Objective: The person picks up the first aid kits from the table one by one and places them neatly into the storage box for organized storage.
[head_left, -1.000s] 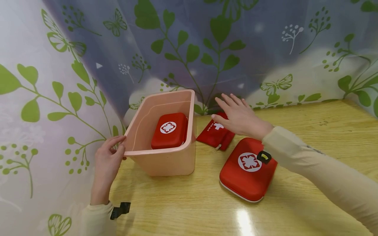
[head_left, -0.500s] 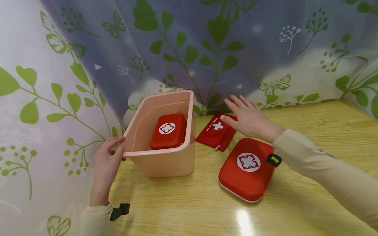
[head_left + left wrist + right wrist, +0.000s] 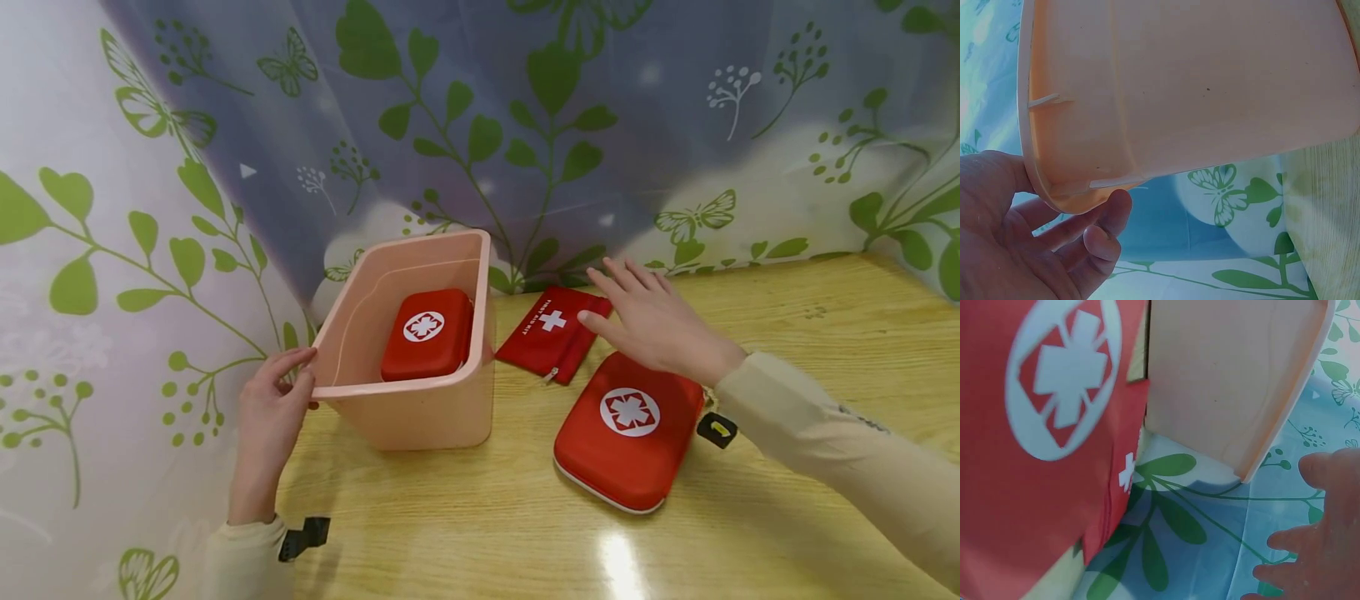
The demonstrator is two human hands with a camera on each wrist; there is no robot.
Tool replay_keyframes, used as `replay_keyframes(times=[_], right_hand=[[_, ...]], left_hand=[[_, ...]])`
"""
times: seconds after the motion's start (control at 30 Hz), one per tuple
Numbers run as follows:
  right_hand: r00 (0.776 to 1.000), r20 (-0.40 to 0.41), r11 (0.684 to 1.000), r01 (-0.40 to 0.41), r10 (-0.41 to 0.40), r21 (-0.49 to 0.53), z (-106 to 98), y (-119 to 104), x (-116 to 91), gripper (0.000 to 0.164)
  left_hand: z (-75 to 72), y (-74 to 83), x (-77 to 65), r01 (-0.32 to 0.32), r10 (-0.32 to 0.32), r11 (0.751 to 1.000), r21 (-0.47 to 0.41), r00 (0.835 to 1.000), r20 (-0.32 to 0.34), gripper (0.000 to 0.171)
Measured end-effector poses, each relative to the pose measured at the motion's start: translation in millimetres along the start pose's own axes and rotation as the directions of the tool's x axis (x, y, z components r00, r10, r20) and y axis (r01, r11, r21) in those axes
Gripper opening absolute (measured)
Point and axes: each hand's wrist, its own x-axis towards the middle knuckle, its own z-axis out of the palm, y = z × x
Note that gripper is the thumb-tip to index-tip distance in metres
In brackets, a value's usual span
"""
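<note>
My left hand (image 3: 268, 429) pinches the rim of a pink plastic bin (image 3: 427, 417) at its near left corner. In the left wrist view the thumb and curled fingers wrap that corner of the bin (image 3: 1210, 119). A small red first aid case (image 3: 450, 354) with a white emblem lies inside the bin. My right hand (image 3: 663, 321), fingers straight and holding nothing, hovers over the far end of a larger red first aid case (image 3: 596, 462). Just left of its fingertips lies a flat red first aid pouch (image 3: 528, 340) with a zip. Part of the larger case is hidden under the hand.
Everything stands on a wooden table (image 3: 450, 525). A leaf-patterned curtain (image 3: 675, 158) rises behind the bin and pouch, and a similar pale curtain (image 3: 150, 333) runs along the left. The pouch lies close beside the bin's right wall.
My right hand has moved right, from above the pouch to over the larger case's far end, uncovering the pouch's lettering. The left hand keeps its hold on the bin rim.
</note>
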Motion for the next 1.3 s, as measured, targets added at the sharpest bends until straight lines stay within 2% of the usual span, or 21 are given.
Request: replay_keyframes(times=[0.3, 0.73, 1.07, 1.3], right_hand=[[0.999, -0.049, 1.0, 0.02, -0.02, 0.0, 17, 7, -19, 0.076], [1.0, -0.008, 1.0, 0.006, -0.006, 0.006, 38, 14, -38, 0.076], [1.0, 0.003, 1.0, -0.011, 0.011, 0.023, 51, 16, -50, 0.075], [1.0, 0.009, 1.0, -0.022, 0.022, -0.002, 59, 17, -56, 0.074]], left_hand=[[-0.8, 1.7, -1.6, -0.006, 0.006, 1.0, -0.024, 1.0, 0.003, 0.034], [-1.0, 1.2, -1.6, -0.014, 0.014, 0.999, -0.033, 1.0, 0.001, 0.034], [0.3, -1.0, -1.2, 0.007, -0.007, 1.0, -0.017, 1.0, -0.002, 0.034], [0.7, -1.4, -0.7, -0.003, 0.002, 1.0, -0.007, 1.0, -0.007, 0.033]])
